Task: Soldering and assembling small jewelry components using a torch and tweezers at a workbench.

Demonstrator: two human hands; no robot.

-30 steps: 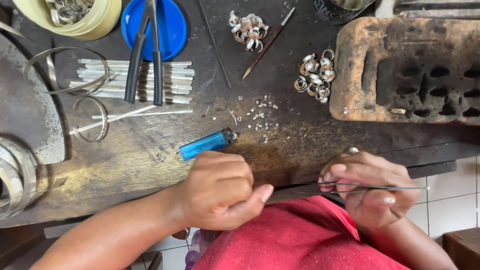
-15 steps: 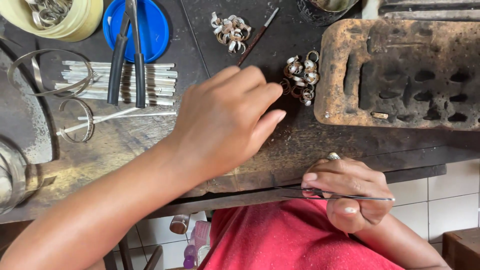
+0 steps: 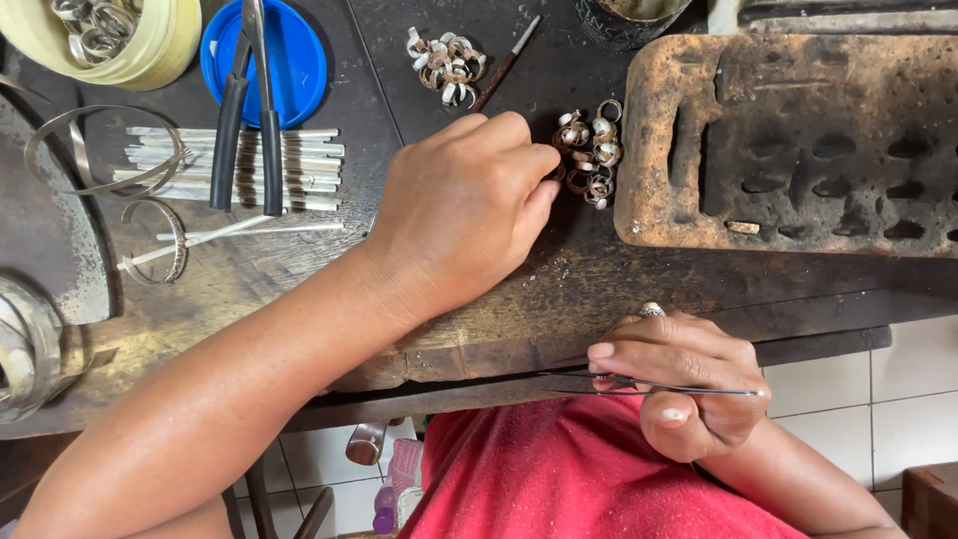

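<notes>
Your left hand (image 3: 469, 205) moved from bench edge to ring cluster (image 3: 589, 155), fingers curled, grip unclear | right hand (image 3: 689, 384) stayed pinching tweezers (image 3: 659, 387)

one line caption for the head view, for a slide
Left hand reaches a cluster of small metal rings on a worn workbench; right hand holds tweezers.

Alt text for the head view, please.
The left hand reaches to a pile of small metal rings on a dark workbench. The right hand holds tweezers at the bench edge. Pliers lie on a blue lid.
</notes>
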